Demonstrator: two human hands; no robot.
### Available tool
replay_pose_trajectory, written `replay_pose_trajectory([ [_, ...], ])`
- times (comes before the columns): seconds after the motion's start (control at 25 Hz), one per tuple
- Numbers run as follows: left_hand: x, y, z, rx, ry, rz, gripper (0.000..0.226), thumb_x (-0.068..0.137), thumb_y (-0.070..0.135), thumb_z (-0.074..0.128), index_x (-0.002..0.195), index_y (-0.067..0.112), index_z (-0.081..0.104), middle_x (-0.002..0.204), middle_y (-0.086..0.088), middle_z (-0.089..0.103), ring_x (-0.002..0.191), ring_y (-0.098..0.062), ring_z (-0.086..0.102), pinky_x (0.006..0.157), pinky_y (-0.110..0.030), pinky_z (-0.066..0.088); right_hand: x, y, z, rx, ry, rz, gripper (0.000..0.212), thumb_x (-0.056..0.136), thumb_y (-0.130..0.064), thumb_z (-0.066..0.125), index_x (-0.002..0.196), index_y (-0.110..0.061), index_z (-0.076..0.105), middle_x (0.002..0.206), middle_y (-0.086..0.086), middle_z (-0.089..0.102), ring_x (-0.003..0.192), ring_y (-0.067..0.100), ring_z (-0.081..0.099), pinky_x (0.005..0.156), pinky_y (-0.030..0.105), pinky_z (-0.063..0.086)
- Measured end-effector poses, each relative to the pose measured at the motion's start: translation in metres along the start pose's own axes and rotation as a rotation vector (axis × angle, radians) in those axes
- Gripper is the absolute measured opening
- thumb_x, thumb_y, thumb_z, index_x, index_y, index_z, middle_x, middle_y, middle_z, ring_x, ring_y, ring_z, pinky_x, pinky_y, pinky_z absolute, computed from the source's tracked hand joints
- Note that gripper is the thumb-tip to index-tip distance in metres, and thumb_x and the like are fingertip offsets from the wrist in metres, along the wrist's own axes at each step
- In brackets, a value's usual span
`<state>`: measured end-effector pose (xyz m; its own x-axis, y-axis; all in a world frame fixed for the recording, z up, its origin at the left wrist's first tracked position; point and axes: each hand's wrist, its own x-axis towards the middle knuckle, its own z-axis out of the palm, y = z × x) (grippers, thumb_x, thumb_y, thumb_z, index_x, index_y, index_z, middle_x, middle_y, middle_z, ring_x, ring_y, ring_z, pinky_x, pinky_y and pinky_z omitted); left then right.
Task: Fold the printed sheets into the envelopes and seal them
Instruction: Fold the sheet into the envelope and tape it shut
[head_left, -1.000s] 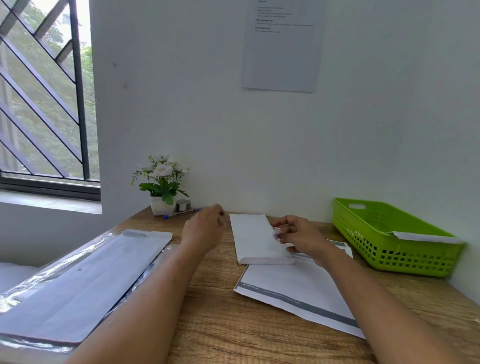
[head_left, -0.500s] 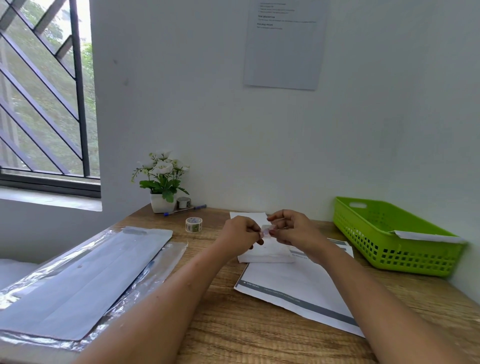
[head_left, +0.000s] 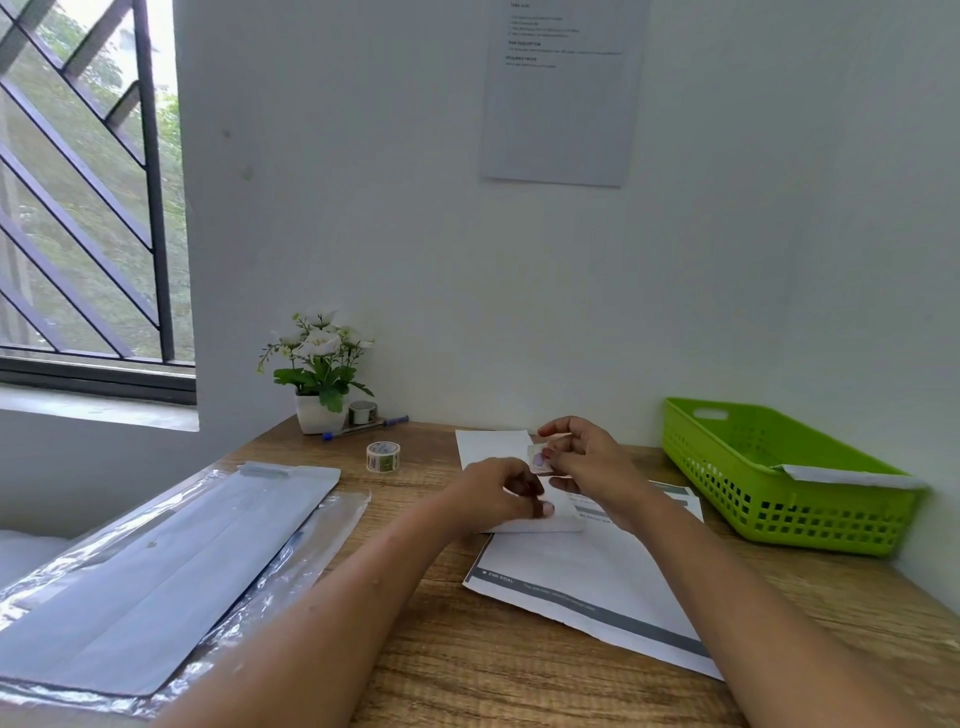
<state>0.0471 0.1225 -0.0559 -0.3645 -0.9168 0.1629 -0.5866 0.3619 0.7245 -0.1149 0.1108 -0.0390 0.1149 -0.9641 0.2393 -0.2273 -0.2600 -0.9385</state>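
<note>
A barred window (head_left: 88, 208) fills the upper left of the frame, greenery behind it. Below it, at the lower left, a stack of blank envelopes (head_left: 156, 561) in crinkled clear wrap lies on the wood-grain worktop (head_left: 467, 665). At the back, against the white wall, stand a potted plant (head_left: 319, 374), a small tape roll (head_left: 362, 412) and a blue pen (head_left: 363, 427); a second tape roll (head_left: 383, 457) stands nearer the middle. At centre the left hand (head_left: 493, 493) rests with fingers curled over a white envelope (head_left: 493, 447) (whether they grip anything I cannot tell). Just right, the right hand (head_left: 592, 467) pinches a short piece of tape (head_left: 539, 460) between thumb and fingers above that envelope. The printed sheets (head_left: 587, 587) lie flat under the envelope's near end. A notice (head_left: 561, 93) hangs on the wall at upper centre. At right, in the corner, a green basket (head_left: 779, 478) holds one finished envelope (head_left: 852, 475).
</note>
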Motion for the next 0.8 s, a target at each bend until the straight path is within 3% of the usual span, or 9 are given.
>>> replay_pose_trajectory([
  [0.12, -0.003, 0.004, 0.002, 0.286, -0.099, 0.000, 0.032, 0.079, 0.035, 0.073, 0.108, 0.024, 0.067, 0.096, 0.014, 0.054, 0.093, -0.008, 0.049, 0.080, -0.021, 0.036, 0.000, 0.001, 0.000, 0.004, 0.001, 0.029, 0.021, 0.090, -0.006, 0.061, 0.108, -0.017, 0.060, 0.096, 0.007, 0.065, 0.085, 0.012, 0.065, 0.072, 0.026, 0.052],
  [0.24, -0.002, 0.007, -0.002, 0.297, -0.150, -0.014, 0.028, 0.086, 0.028, 0.067, 0.112, 0.019, 0.068, 0.106, 0.005, 0.058, 0.094, -0.009, 0.047, 0.081, -0.023, 0.034, 0.000, 0.006, -0.002, -0.025, -0.013, 0.064, 0.024, 0.089, -0.006, 0.063, 0.109, -0.018, 0.058, 0.100, 0.010, 0.063, 0.085, 0.013, 0.063, 0.072, 0.026, 0.052],
  [0.36, -0.009, 0.012, -0.013, 0.279, -0.304, -0.067, 0.022, 0.090, 0.021, 0.058, 0.109, 0.015, 0.068, 0.108, -0.001, 0.063, 0.097, -0.014, 0.050, 0.086, -0.026, 0.036, 0.000, 0.008, -0.006, -0.029, -0.013, 0.093, 0.023, 0.089, -0.006, 0.064, 0.107, -0.019, 0.059, 0.091, 0.006, 0.063, 0.085, 0.012, 0.063, 0.074, 0.028, 0.052],
  [0.48, -0.012, 0.015, -0.025, 0.300, -0.399, -0.109, 0.028, 0.094, 0.014, 0.047, 0.113, 0.004, 0.064, 0.121, -0.011, 0.055, 0.110, -0.022, 0.047, 0.094, -0.028, 0.035, 0.003, 0.009, -0.009, -0.035, -0.003, 0.109, 0.026, 0.087, -0.005, 0.065, 0.106, -0.021, 0.060, 0.098, 0.005, 0.066, 0.087, 0.013, 0.065, 0.072, 0.028, 0.053],
  [0.64, -0.009, 0.009, -0.038, 0.446, -0.315, -0.127, 0.021, 0.096, 0.014, 0.037, 0.095, 0.005, 0.056, 0.120, -0.018, 0.054, 0.097, -0.019, 0.044, 0.084, -0.030, 0.034, 0.008, 0.019, -0.012, -0.078, 0.074, 0.100, 0.027, 0.090, -0.004, 0.059, 0.105, -0.026, 0.058, 0.103, 0.004, 0.063, 0.088, 0.015, 0.062, 0.069, 0.027, 0.050],
  [0.72, -0.009, 0.002, -0.048, 0.559, -0.255, -0.187, 0.029, 0.098, 0.018, 0.039, 0.108, -0.002, 0.058, 0.121, -0.015, 0.056, 0.102, -0.024, 0.050, 0.089, -0.033, 0.037, 0.009, 0.028, -0.017, -0.154, 0.177, 0.062, 0.028, 0.087, -0.001, 0.059, 0.107, -0.022, 0.057, 0.093, 0.002, 0.060, 0.085, 0.013, 0.057, 0.071, 0.027, 0.045],
  [0.8, -0.011, -0.009, -0.060, 0.592, -0.200, -0.251, 0.035, 0.097, 0.021, 0.041, 0.122, 0.003, 0.058, 0.127, -0.011, 0.057, 0.105, -0.022, 0.052, 0.094, -0.033, 0.039, 0.010, 0.035, -0.024, -0.206, 0.223, 0.035, 0.028, 0.084, 0.002, 0.059, 0.104, -0.018, 0.057, 0.081, -0.002, 0.056, 0.083, 0.016, 0.053, 0.068, 0.026, 0.040],
])
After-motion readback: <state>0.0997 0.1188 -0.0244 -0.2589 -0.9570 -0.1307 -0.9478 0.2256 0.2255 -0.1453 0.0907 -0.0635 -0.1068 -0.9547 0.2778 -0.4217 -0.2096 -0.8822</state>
